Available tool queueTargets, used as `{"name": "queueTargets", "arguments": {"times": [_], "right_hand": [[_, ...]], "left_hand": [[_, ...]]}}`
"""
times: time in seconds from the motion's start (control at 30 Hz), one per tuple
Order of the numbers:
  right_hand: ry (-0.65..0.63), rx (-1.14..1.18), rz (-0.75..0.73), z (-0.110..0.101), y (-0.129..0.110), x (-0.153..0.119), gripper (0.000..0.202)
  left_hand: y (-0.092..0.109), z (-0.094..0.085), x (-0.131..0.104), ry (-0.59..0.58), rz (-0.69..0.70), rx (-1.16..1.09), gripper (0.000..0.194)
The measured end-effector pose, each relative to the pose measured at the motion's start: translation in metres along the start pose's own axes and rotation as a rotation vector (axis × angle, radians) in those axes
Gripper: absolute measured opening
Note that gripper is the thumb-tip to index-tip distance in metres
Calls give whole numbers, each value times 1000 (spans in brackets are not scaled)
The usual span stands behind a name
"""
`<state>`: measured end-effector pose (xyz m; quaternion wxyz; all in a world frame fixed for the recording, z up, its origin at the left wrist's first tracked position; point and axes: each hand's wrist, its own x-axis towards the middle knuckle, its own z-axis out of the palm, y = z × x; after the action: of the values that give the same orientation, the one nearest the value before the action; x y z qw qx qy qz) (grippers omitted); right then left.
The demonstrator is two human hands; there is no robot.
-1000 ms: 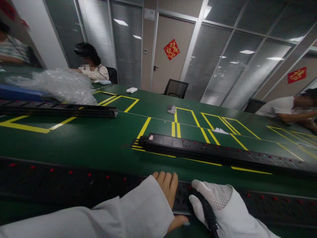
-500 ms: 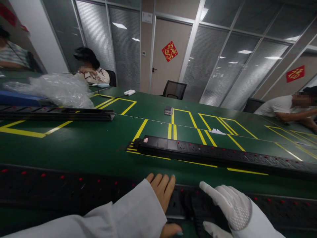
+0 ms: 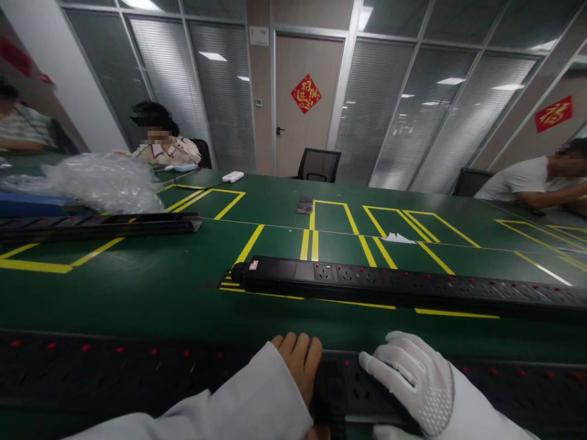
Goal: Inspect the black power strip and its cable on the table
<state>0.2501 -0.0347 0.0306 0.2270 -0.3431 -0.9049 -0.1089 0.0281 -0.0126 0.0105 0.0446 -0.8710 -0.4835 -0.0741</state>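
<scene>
A long black power strip [image 3: 151, 373] with red indicator lights lies across the near edge of the table. My bare left hand [image 3: 299, 365] is closed over it, fingers bent down at the far edge and the thumb low on the near side. To the right, my right hand [image 3: 415, 382] in a white dotted glove spans the same strip, fingers over the top and thumb at the near side. Between the hands a dark plug-like piece with a ribbed cord [image 3: 337, 394] sits against the strip; its details are too dark to make out.
Another black power strip [image 3: 367, 278] lies farther back along yellow tape lines. At left are a black channel-shaped housing [image 3: 160, 224] and crumpled clear plastic [image 3: 101, 183]. A small grey block [image 3: 304, 205] and white paper scraps [image 3: 398, 238] lie beyond. Several people sit around the table.
My left fingers have gone from stretched out to bent over the strip. My right fingers have come down onto it. The dark piece with the cord now appears farther left, nearer my left hand.
</scene>
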Motion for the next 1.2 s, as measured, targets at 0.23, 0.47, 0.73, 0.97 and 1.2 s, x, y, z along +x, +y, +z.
{"name": "queueTargets", "arguments": {"times": [0.23, 0.47, 0.73, 0.97, 1.2], "right_hand": [[-127, 55, -7, -6, 1, 14, 58], [-154, 136, 15, 2, -9, 33, 42], [-113, 109, 92, 28, -17, 65, 7], [-59, -23, -20, 41, -13, 64, 12], [-137, -18, 117, 18, -29, 72, 21]], "left_hand": [[1, 10, -4, 56, -44, 19, 30], [-20, 12, -17, 74, -7, 49, 30], [-23, 6, -19, 97, 10, 17, 30], [-20, 4, -19, 98, 2, 0, 30], [-21, 3, -21, 100, 14, 11, 36]]}}
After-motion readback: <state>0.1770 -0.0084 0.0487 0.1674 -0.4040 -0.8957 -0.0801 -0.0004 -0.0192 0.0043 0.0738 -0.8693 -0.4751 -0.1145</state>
